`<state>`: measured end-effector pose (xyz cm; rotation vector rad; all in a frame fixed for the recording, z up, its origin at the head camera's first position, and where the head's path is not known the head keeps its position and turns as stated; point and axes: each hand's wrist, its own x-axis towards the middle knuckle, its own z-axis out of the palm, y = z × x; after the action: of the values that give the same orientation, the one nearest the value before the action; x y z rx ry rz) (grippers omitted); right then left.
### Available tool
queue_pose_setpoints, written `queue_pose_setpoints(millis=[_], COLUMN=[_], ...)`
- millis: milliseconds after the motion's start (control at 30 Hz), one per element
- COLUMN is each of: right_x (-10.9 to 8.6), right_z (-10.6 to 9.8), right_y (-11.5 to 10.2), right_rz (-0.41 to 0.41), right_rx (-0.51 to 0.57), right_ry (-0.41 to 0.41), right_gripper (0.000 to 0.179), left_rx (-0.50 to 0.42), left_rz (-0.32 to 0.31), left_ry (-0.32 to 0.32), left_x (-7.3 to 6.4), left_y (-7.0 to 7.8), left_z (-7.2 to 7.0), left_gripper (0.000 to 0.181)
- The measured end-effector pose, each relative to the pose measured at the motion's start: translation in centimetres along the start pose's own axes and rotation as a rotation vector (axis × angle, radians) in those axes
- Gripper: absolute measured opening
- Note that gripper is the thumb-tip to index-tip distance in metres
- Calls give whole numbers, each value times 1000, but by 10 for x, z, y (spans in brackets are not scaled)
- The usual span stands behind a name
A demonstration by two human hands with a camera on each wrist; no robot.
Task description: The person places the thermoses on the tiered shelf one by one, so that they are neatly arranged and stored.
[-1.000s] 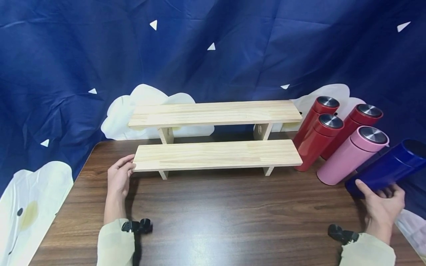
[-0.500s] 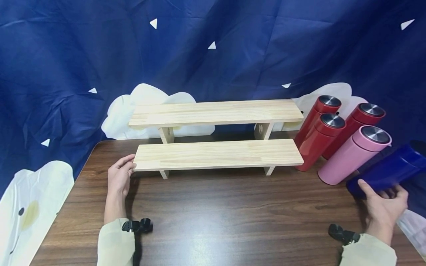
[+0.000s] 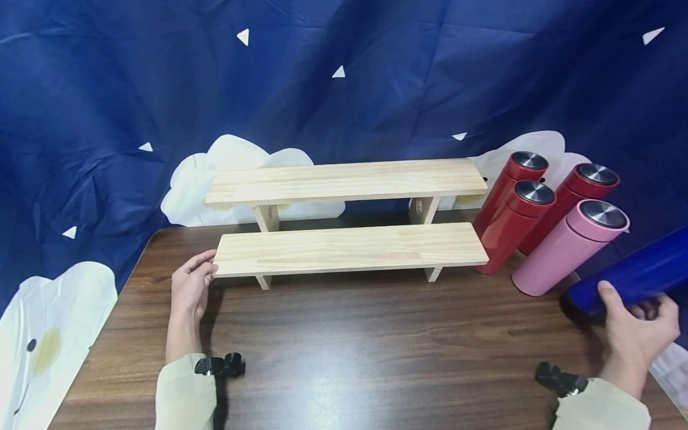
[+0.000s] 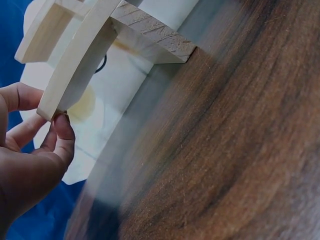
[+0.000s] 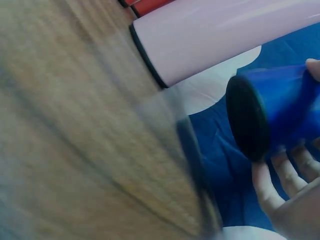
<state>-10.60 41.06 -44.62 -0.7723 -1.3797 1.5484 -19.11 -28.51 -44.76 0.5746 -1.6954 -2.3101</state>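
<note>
A two-tier wooden shelf (image 3: 349,248) of pale wood stands on the table. At the left end of its lower board, my left hand (image 3: 190,286) pinches the board's corner, thumb below and fingers at the edge in the left wrist view. On the far right my right hand (image 3: 636,331) grips a blue thermos bottle (image 3: 634,272) near its base. The bottle's top runs out of the head view. Its dark base (image 5: 247,120) shows in the right wrist view, apart from the tabletop. A pink thermos bottle (image 3: 564,254) stands just left of it.
Three red thermos bottles (image 3: 513,224) stand between the shelf's right end and the pink one. The brown wooden table (image 3: 333,352) has its right edge close to my right hand. A blue curtain (image 3: 376,89) with white shapes hangs behind.
My right hand has moved to the right with the blue thermos bottle, whose top has left the head view. The left hand stays on the shelf's corner.
</note>
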Motion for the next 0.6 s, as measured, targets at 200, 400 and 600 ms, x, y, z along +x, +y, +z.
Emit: queue_pose_setpoints(millis=[200,400,600], right_x=[-2,-6,-11], right_z=[0,0,4], right_y=[-10,-22,-34], right_rz=[-23,86,162], right_rx=[34,147,204], right_ry=[0,-9,-32], right_gripper=[44,37,30], left_rx=[-3,-10,-4], left_rz=[-2,-2,5], left_ry=[-5,-11,-13], left_x=[0,2,1], left_y=[0,0,0], left_z=[-1,0,0], left_gripper=[36,36,36])
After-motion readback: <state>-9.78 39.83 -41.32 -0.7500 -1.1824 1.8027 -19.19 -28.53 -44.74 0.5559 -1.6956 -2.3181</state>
